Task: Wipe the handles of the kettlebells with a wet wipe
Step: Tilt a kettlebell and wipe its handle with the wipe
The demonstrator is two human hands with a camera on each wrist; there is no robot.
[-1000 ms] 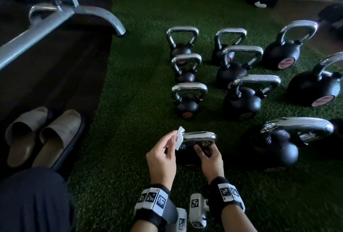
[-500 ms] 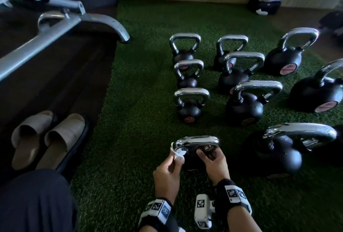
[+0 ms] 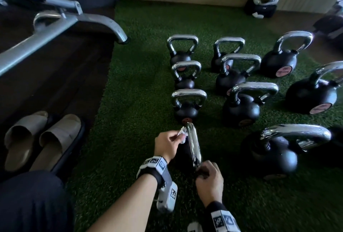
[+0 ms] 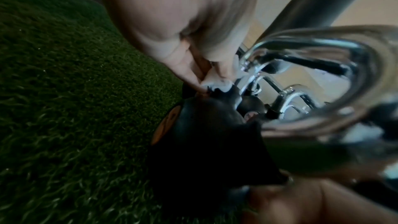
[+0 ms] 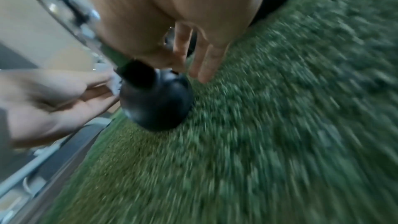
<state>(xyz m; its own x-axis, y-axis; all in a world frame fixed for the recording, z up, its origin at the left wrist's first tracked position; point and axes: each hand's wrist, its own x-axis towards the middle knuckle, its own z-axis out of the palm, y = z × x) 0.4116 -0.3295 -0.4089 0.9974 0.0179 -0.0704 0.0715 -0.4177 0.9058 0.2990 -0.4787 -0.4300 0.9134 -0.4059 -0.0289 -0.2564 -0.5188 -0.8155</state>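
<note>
The nearest small kettlebell has a black body [image 5: 155, 105] and a chrome handle [image 3: 194, 144] that runs away from me. My left hand [image 3: 178, 137] pinches a crumpled white wet wipe [image 3: 181, 133] against the far left side of that handle. My right hand [image 3: 201, 171] grips the near end of the handle where it meets the body; in the right wrist view its thumb and forefinger [image 5: 178, 57] close on the black neck. The left wrist view shows the wipe [image 4: 217, 84] touching the chrome handle [image 4: 323, 57]. Both wrist views are blurred.
Several more kettlebells stand on the green turf [image 3: 130, 120]; the closest are a small one [image 3: 186, 109] just beyond and a large one [image 3: 274, 155] to the right. A metal bench frame [image 3: 55, 25] and a pair of slippers [image 3: 40, 139] lie left on dark floor.
The kettlebell has turned about a quarter turn, so its handle now points away from me. My right hand came nearer with the handle's end; my left hand followed with the wipe to the far end.
</note>
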